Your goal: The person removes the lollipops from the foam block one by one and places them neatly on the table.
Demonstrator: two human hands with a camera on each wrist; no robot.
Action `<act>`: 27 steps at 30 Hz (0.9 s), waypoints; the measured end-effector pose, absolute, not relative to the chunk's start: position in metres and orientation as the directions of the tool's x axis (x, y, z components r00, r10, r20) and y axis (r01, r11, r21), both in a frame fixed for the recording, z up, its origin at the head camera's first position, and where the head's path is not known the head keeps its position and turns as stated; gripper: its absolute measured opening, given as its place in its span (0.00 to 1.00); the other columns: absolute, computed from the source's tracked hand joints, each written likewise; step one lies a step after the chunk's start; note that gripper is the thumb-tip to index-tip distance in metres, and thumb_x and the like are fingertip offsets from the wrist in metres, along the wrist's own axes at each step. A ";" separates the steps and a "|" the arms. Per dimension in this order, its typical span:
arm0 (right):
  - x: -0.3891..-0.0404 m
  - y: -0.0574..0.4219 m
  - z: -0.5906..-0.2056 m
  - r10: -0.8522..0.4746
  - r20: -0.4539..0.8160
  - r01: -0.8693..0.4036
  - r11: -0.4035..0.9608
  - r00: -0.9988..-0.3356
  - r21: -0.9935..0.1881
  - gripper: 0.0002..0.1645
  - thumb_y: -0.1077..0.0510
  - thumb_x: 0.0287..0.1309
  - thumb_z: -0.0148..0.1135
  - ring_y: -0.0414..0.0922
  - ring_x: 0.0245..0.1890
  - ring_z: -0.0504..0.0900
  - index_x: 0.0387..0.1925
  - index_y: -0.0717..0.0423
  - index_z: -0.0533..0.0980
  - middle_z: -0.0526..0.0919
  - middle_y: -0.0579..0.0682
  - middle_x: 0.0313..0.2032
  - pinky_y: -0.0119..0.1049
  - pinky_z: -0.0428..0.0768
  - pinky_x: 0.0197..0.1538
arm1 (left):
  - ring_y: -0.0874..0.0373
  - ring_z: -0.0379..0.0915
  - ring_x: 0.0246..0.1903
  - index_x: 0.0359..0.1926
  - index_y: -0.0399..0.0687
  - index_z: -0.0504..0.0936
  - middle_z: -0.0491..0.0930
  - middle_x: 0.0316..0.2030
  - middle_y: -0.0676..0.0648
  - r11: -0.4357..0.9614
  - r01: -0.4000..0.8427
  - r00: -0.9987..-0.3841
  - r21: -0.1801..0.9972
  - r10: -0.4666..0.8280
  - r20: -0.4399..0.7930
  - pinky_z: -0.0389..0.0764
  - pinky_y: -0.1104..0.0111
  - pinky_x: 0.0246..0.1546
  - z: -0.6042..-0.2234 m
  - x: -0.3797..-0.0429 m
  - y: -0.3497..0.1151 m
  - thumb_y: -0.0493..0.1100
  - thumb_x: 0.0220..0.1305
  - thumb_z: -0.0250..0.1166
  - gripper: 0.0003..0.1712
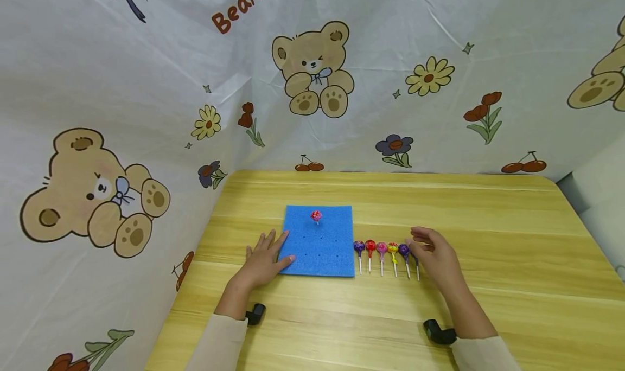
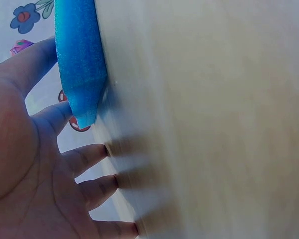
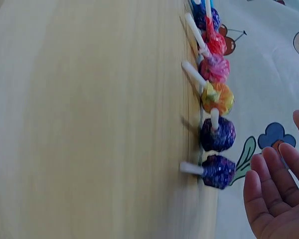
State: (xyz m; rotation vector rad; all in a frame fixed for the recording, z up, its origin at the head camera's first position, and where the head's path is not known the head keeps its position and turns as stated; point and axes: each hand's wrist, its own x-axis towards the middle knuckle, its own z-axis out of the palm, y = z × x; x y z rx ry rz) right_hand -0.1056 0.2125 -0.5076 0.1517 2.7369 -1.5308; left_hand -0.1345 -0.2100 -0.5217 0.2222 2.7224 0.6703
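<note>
My left hand [image 1: 262,263] lies spread at the left edge of a blue foam board [image 1: 337,268], with the thumb and index finger touching it. In the left wrist view, the other fingertips meet the wooden tabletop. A pink-and-red lollipop [image 1: 316,215] stands upright in the board, near small holes in its surface. Over the right end of a row of lollipops is my right hand [image 1: 440,260], its fingers loosely bent. The right wrist view shows that hand [image 3: 281,194] holding nothing, apart from the nearest dark purple lollipop [image 3: 219,172].
The row right of the board holds a purple lollipop [image 1: 358,246], a red one [image 1: 370,245], a pink one [image 1: 381,247], a yellow one [image 1: 393,248] and another purple one [image 1: 403,250]. A bear-printed cloth [image 1: 361,138] hangs behind the wooden table [image 1: 488,241].
</note>
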 end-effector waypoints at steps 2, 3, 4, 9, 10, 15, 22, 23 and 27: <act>-0.107 0.208 -0.507 0.071 -0.058 0.086 0.524 -0.996 -0.848 0.33 0.42 0.71 0.59 0.56 0.62 0.77 0.68 0.57 0.70 0.77 0.59 0.64 0.22 0.77 0.52 | 0.36 0.29 0.80 0.81 0.67 0.50 0.43 0.81 0.40 0.877 0.073 -0.934 0.474 0.227 -0.275 0.34 0.25 0.69 -0.522 -0.134 -0.210 0.67 0.72 0.56 0.43; -0.107 0.205 -0.507 0.064 -0.060 0.085 0.525 -0.996 -0.847 0.33 0.43 0.71 0.59 0.57 0.61 0.77 0.68 0.57 0.70 0.77 0.59 0.64 0.25 0.79 0.53 | 0.36 0.29 0.80 0.81 0.68 0.50 0.43 0.81 0.40 0.878 0.073 -0.934 0.473 0.227 -0.276 0.34 0.25 0.69 -0.523 -0.134 -0.210 0.67 0.72 0.56 0.43; -0.108 0.202 -0.507 0.057 -0.061 0.082 0.526 -0.997 -0.847 0.33 0.43 0.72 0.58 0.57 0.61 0.78 0.68 0.57 0.70 0.77 0.59 0.64 0.28 0.80 0.53 | 0.36 0.29 0.80 0.81 0.67 0.50 0.43 0.81 0.40 0.878 0.074 -0.935 0.473 0.227 -0.274 0.34 0.25 0.69 -0.523 -0.134 -0.210 0.67 0.72 0.56 0.43; -0.112 0.189 -0.509 0.031 -0.052 0.061 0.526 -0.998 -0.848 0.32 0.43 0.71 0.59 0.57 0.58 0.81 0.68 0.56 0.71 0.78 0.58 0.63 0.32 0.83 0.52 | 0.36 0.29 0.80 0.81 0.68 0.50 0.43 0.81 0.40 0.877 0.075 -0.935 0.475 0.227 -0.271 0.34 0.25 0.69 -0.523 -0.134 -0.210 0.66 0.71 0.56 0.43; -0.113 0.186 -0.510 0.025 -0.049 0.054 0.522 -0.999 -0.851 0.31 0.44 0.71 0.59 0.57 0.57 0.81 0.67 0.56 0.71 0.78 0.58 0.62 0.31 0.83 0.51 | 0.36 0.30 0.80 0.81 0.67 0.51 0.44 0.81 0.40 0.876 0.076 -0.935 0.476 0.228 -0.271 0.34 0.25 0.69 -0.523 -0.134 -0.210 0.66 0.71 0.56 0.43; -0.119 0.172 -0.510 0.001 -0.041 0.036 0.504 -0.999 -0.863 0.29 0.47 0.71 0.61 0.56 0.55 0.82 0.66 0.56 0.73 0.79 0.58 0.61 0.34 0.84 0.51 | 0.35 0.30 0.80 0.81 0.67 0.51 0.44 0.81 0.39 0.875 0.079 -0.935 0.477 0.231 -0.269 0.34 0.25 0.69 -0.521 -0.133 -0.209 0.65 0.72 0.56 0.43; -0.129 0.150 -0.509 -0.041 -0.010 -0.011 0.475 -0.999 -0.880 0.26 0.52 0.69 0.63 0.54 0.56 0.81 0.64 0.57 0.74 0.80 0.56 0.60 0.48 0.83 0.56 | 0.35 0.31 0.80 0.81 0.66 0.51 0.44 0.81 0.39 0.879 0.086 -0.937 0.469 0.231 -0.263 0.35 0.24 0.69 -0.521 -0.133 -0.209 0.66 0.72 0.56 0.43; -0.130 0.148 -0.509 -0.050 -0.006 -0.018 0.472 -0.999 -0.881 0.26 0.52 0.69 0.63 0.53 0.57 0.81 0.64 0.56 0.74 0.80 0.56 0.59 0.49 0.82 0.57 | 0.35 0.31 0.80 0.81 0.66 0.51 0.44 0.81 0.39 0.879 0.086 -0.936 0.469 0.232 -0.263 0.35 0.25 0.69 -0.521 -0.133 -0.209 0.66 0.72 0.56 0.43; -0.135 0.137 -0.508 -0.083 0.017 -0.054 0.465 -0.996 -0.884 0.25 0.53 0.69 0.63 0.53 0.57 0.81 0.63 0.58 0.75 0.80 0.57 0.58 0.51 0.81 0.60 | 0.35 0.30 0.80 0.81 0.66 0.50 0.44 0.81 0.39 0.878 0.083 -0.936 0.471 0.231 -0.267 0.34 0.25 0.69 -0.520 -0.134 -0.210 0.66 0.72 0.56 0.43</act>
